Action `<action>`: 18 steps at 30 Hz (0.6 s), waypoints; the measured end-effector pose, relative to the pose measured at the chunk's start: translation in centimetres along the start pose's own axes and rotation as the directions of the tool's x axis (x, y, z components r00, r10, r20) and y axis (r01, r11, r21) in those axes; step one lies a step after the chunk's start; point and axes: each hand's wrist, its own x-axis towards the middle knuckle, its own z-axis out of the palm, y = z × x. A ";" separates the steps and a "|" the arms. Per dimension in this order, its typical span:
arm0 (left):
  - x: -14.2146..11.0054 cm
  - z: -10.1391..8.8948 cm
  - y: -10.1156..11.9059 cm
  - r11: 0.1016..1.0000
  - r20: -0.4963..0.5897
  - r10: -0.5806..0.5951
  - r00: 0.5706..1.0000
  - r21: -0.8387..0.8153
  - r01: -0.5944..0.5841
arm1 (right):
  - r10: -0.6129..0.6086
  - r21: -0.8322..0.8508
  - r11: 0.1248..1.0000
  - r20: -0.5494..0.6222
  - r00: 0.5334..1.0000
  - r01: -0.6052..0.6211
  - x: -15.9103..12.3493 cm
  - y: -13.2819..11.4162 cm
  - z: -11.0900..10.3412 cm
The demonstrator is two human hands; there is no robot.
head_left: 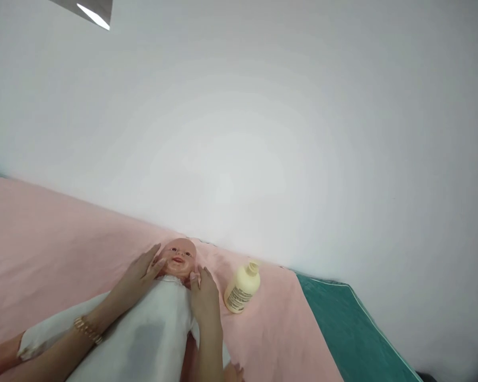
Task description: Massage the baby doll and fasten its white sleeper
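Note:
A baby doll (178,257) in a white garment (159,323) lies on its back, its head toward the wall. My left hand (145,268) rests along the left side of the doll's head, thumb at its cheek and fingers stretched out. On the other side, my right hand (204,289) is at the doll's jaw and neck, its fingers apart and slightly bent. Neither hand is wrapped round anything. Just right of my right hand stands a pale yellow bottle (242,287) with printed text on its side.
A pink sheet (274,313) covers the surface under the doll. Past its right edge shows a green mat (350,318) with a pale border. Behind them rises a plain white wall (239,132). A grey panel (93,13) hangs at the top left.

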 end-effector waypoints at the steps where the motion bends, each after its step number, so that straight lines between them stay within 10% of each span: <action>1: -0.1 -0.5 0.2 0.999 -0.039 0.019 0.999 0.039 -0.017 | 0.003 -0.021 1.000 -0.025 1.000 -0.004 -0.1 -0.5 -0.8; 9: -0.3 -2.9 9.5 0.991 0.127 0.096 0.987 0.084 -0.107 | -0.020 0.283 0.957 -0.157 0.987 0.065 -2.8 -4.0 -11.4; 18: 2.0 6.9 17.4 0.948 0.391 0.136 0.910 -0.317 -0.005 | 0.047 0.259 0.965 -0.319 0.947 0.039 -2.7 -2.8 -11.5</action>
